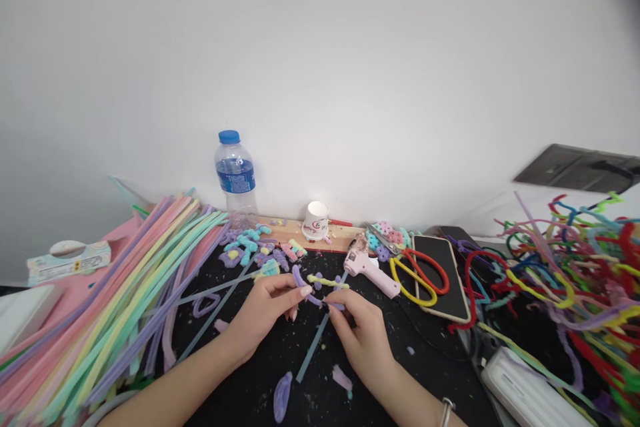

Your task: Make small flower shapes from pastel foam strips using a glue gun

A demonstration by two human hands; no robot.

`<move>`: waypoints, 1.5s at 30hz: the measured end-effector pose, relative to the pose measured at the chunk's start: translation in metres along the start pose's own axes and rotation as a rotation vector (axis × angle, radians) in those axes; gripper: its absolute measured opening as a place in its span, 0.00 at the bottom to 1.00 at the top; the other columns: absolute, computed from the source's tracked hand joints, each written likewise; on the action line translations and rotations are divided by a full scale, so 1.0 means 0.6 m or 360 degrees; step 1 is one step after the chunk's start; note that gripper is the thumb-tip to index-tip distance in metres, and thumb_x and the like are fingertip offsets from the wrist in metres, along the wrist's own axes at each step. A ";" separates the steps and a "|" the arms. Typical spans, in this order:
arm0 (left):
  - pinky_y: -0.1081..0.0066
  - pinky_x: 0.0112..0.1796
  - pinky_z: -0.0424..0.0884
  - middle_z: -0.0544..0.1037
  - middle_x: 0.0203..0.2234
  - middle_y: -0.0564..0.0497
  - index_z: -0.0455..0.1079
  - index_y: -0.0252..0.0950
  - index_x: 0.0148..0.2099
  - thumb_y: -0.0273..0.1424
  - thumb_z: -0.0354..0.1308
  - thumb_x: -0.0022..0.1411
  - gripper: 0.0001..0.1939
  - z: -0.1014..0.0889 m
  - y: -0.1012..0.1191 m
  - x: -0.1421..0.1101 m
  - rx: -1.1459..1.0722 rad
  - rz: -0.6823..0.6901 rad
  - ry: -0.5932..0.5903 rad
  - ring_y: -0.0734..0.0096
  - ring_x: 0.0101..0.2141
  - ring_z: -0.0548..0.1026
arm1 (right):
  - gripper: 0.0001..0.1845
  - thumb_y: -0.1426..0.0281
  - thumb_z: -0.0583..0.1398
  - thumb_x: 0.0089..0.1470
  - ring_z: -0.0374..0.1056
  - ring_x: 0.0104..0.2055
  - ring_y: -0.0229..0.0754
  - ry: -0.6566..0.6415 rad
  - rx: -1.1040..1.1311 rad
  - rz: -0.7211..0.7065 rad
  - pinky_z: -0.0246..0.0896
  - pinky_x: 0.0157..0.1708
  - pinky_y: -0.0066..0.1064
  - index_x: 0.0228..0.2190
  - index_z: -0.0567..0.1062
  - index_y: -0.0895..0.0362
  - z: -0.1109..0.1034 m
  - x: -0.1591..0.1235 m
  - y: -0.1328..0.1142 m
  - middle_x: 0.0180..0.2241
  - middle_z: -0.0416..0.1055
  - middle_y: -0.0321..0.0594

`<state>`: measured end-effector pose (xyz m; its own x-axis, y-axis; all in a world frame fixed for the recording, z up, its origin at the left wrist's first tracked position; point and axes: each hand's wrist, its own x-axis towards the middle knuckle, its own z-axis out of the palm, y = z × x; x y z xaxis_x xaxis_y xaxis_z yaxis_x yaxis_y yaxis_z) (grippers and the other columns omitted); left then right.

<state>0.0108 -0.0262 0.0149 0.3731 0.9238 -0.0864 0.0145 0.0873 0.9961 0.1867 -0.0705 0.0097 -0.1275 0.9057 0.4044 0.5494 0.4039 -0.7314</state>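
Note:
A short purple pipe cleaner (303,287) is bent into a curve between my two hands. My left hand (270,307) pinches it between thumb and forefinger near its middle. The other end is pinched in the fingertips of my right hand (357,323). Just beyond my fingers lies a small pale yellow twisted pipe cleaner (327,282) with purple bits. A translucent glue stick (313,349) rests on the black mat below my hands. Behind my right hand lies a pink hot glue gun (373,272). A flattened purple fuzzy loop (283,397) sits near the front.
Bundled pastel pipe cleaners (125,280) cover the left side; a tangle of bright ones (590,287) fills the right. A water bottle (235,173), paper cup (316,220) and finished fuzzy pieces (250,247) stand along the wall. Scissors (420,280) overlap a phone (453,303). A white box-shaped device (530,387) lies front right.

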 end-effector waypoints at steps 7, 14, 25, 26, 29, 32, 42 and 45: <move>0.76 0.24 0.58 0.64 0.15 0.57 0.67 0.35 0.24 0.38 0.57 0.56 0.13 0.000 -0.004 0.000 -0.0068 0.0000 0.0010 0.76 0.19 0.61 | 0.07 0.73 0.54 0.55 0.69 0.30 0.41 -0.0001 -0.0024 -0.0056 0.65 0.33 0.30 0.31 0.73 0.56 0.001 -0.001 0.001 0.29 0.73 0.40; 0.77 0.23 0.58 0.64 0.15 0.58 0.69 0.34 0.33 0.40 0.56 0.57 0.13 0.000 0.000 0.001 -0.0180 -0.0039 0.0058 0.78 0.19 0.62 | 0.08 0.76 0.54 0.55 0.70 0.34 0.41 0.0050 -0.0076 -0.0138 0.66 0.36 0.30 0.33 0.73 0.55 0.001 0.001 0.008 0.32 0.73 0.40; 0.75 0.27 0.66 0.73 0.17 0.55 0.71 0.33 0.39 0.35 0.58 0.56 0.11 -0.013 -0.013 0.008 0.0110 0.0027 0.0111 0.74 0.22 0.70 | 0.11 0.77 0.53 0.56 0.70 0.38 0.41 0.0157 -0.0194 -0.0232 0.67 0.39 0.33 0.37 0.74 0.55 -0.015 0.012 0.024 0.36 0.74 0.42; 0.75 0.27 0.66 0.73 0.18 0.54 0.71 0.33 0.39 0.35 0.59 0.55 0.11 -0.012 -0.013 0.008 0.0081 0.0001 0.0107 0.74 0.22 0.70 | 0.11 0.77 0.54 0.55 0.70 0.37 0.41 0.0164 -0.0158 -0.0205 0.68 0.38 0.32 0.37 0.73 0.55 -0.014 0.012 0.023 0.35 0.74 0.41; 0.76 0.29 0.68 0.76 0.22 0.53 0.70 0.33 0.39 0.34 0.61 0.53 0.12 -0.007 -0.011 0.006 -0.0125 -0.0113 0.0140 0.73 0.26 0.73 | 0.11 0.79 0.54 0.54 0.70 0.37 0.40 0.0138 -0.0096 -0.0245 0.67 0.38 0.31 0.37 0.73 0.56 -0.009 0.008 0.018 0.35 0.74 0.41; 0.76 0.33 0.70 0.76 0.27 0.53 0.69 0.35 0.42 0.33 0.63 0.52 0.15 -0.001 -0.008 0.002 -0.0382 -0.0205 0.0177 0.73 0.31 0.74 | 0.13 0.80 0.55 0.53 0.69 0.39 0.41 0.0049 -0.0125 -0.0400 0.66 0.40 0.32 0.39 0.72 0.56 -0.002 0.000 0.013 0.37 0.73 0.42; 0.79 0.33 0.69 0.73 0.26 0.54 0.72 0.34 0.35 0.31 0.65 0.51 0.09 0.005 -0.010 0.000 -0.0740 -0.0245 0.0157 0.80 0.28 0.71 | 0.16 0.82 0.54 0.51 0.67 0.40 0.41 -0.0050 -0.0202 -0.0531 0.65 0.39 0.31 0.41 0.70 0.57 0.004 -0.008 0.010 0.39 0.71 0.43; 0.79 0.33 0.68 0.73 0.26 0.54 0.74 0.34 0.36 0.32 0.65 0.51 0.09 0.005 -0.014 0.000 -0.0716 -0.0233 0.0148 0.79 0.28 0.70 | 0.14 0.82 0.54 0.52 0.67 0.40 0.40 -0.0068 -0.0136 -0.0493 0.64 0.40 0.30 0.40 0.69 0.57 0.005 -0.006 0.006 0.38 0.71 0.43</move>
<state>0.0134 -0.0279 0.0067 0.3124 0.9173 -0.2469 -0.3499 0.3528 0.8678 0.1867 -0.0720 0.0041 -0.3328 0.7466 0.5760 0.5461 0.6506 -0.5277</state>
